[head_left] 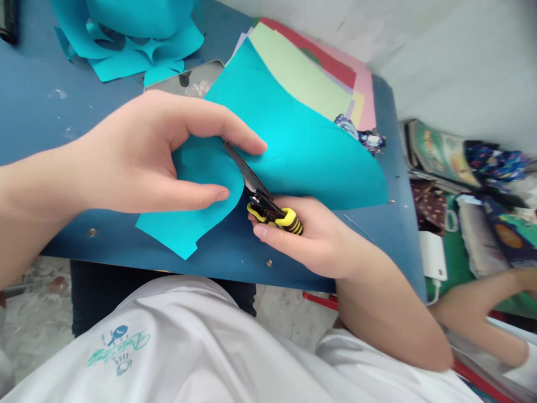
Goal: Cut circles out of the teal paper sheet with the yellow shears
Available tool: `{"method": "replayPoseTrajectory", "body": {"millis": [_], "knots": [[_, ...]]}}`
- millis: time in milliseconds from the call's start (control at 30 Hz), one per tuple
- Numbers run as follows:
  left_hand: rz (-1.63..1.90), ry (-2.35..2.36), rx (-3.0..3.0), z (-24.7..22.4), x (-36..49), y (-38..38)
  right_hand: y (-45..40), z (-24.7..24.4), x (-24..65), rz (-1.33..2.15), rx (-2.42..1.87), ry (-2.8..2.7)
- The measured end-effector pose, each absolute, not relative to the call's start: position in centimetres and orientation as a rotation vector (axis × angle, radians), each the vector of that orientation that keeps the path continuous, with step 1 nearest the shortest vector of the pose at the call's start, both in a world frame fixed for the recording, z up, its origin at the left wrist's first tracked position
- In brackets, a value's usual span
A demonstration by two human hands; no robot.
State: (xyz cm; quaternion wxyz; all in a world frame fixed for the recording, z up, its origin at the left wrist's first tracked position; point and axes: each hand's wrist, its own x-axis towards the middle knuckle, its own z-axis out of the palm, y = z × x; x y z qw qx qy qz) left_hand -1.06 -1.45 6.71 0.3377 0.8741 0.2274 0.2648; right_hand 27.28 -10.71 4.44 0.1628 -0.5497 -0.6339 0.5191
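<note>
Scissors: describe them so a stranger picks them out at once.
At the blue table, find the large turquoise sheet by the left hand. The scissors are in the right hand. Their yellow-and-black handles set them apart from the plain turquoise sheet.

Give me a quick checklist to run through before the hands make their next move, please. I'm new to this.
1. Scissors held: ok. The right hand is wrapped around the yellow-and-black handles.
2. Turquoise sheet pinned: cannot tell. The left hand is over it with thumb and forefinger apart, but pressure does not show.
3. Fingers well clear of the blades: not ok. The forefinger lies right by their far end.
4. Blades following a drawn line: cannot tell. Any marks are too faint.
5. Cut turquoise scraps out of the way: ok. They sit apart from the scissors.
</note>
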Motion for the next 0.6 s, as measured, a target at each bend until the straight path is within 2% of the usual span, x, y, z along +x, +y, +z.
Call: {"method": "replayPoseTrajectory", "body": {"millis": [300, 600], "knots": [[0.613, 0.585, 2.321, 6.3, -1.3, -1.0, -10.8, 4.7, 27.4, 1.344, -1.436, -1.944], [0.518, 0.480, 2.407, 5.9, -0.7, -0.5, -11.1, 5.6, 27.4, 1.445, -1.419, -1.949]]}}
